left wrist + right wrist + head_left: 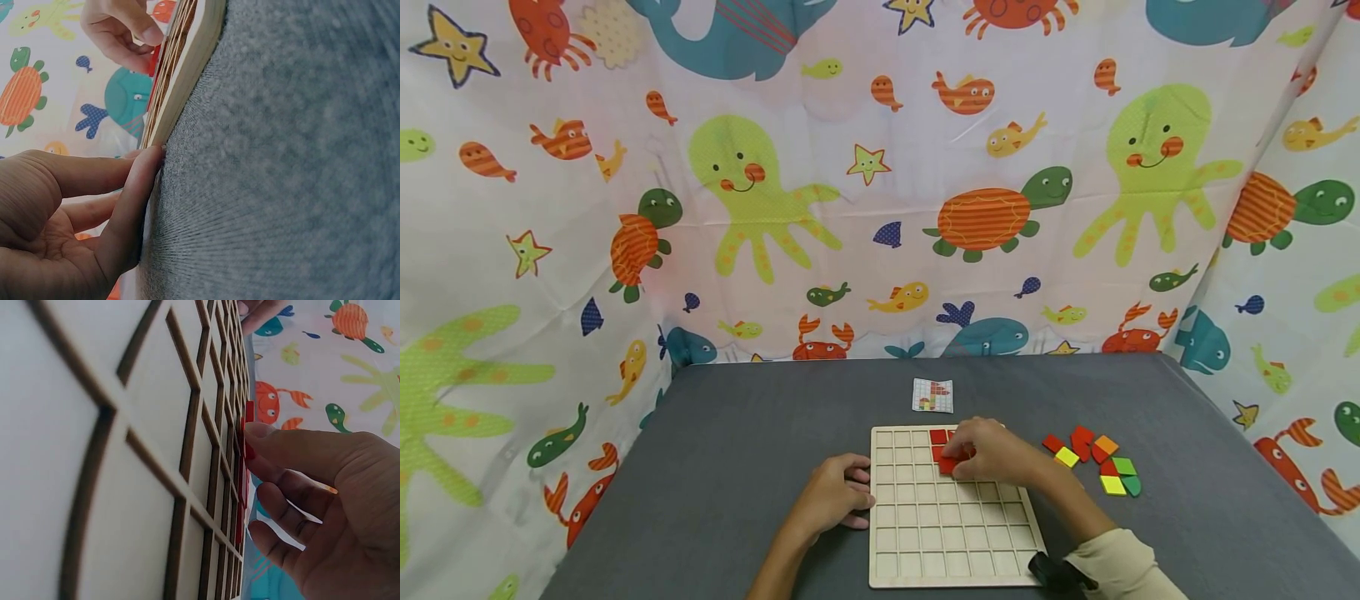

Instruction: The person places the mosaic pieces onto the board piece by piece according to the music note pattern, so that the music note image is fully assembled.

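Note:
A light wooden grid board (pixel 947 539) lies flat on the grey table. My left hand (pixel 833 497) holds its left edge, thumb and fingertip meeting at the rim in the left wrist view. Over the upper part of the board, my right hand (pixel 996 452) pinches a red tile (pixel 249 412) between thumb and finger. In the head view, this tile is low over the cells, partly hidden by the fingers. Other red tiles (pixel 937 437) sit in the top rows; the right hand covers some of that area.
Several loose tiles in red, orange, yellow (pixel 1112 485) and green (pixel 1124 466) lie to the right of the board. Behind the board is a small printed pattern card (pixel 932 396). A sea-animal curtain (pixel 850 250) surrounds the table (pixel 760 417) at the back and sides.

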The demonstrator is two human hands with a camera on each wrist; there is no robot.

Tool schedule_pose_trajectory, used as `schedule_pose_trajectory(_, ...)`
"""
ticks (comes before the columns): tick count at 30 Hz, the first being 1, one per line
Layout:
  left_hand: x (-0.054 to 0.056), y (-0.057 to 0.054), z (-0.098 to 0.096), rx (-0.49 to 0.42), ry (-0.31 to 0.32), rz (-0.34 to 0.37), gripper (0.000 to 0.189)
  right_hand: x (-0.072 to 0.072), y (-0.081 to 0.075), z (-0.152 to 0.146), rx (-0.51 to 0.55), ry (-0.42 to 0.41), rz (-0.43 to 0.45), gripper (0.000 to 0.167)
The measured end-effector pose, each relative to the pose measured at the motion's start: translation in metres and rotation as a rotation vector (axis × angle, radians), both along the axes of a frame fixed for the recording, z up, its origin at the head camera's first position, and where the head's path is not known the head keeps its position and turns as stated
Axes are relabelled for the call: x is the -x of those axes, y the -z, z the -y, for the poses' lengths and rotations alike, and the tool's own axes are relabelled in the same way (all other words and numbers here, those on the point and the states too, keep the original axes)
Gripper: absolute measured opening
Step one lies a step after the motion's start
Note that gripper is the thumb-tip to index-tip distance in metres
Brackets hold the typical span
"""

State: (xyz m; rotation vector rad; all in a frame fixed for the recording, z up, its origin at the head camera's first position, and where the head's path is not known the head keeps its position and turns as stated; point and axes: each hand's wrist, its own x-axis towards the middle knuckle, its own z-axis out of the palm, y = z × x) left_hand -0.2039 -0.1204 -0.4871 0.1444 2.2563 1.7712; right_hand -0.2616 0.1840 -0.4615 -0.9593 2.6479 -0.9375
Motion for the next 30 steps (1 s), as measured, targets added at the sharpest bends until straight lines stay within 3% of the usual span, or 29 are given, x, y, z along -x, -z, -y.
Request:
schedule_pose_trajectory(14,-0.0012,-0.0012,0.0006,-0.009,0.004,-0.003,0.060,-0.0019,-0.0007,0.0092,-0.004,-0.023,0.063,0.020)
schedule_pose_trajectory(24,-0.0007,-0.0009,0.0006,0.005,-0.001,0.001,0.059,-0.0038,-0.0011,0.0102,-0.048,-0.011,-0.006,0.018)
schedule_pose_trajectory(30,-0.0014,-0.0023,0.0005,0.007,0.000,0.000,0.060,-0.0040,-0.0004,0.0101,-0.039,-0.012,-0.003,0.017)
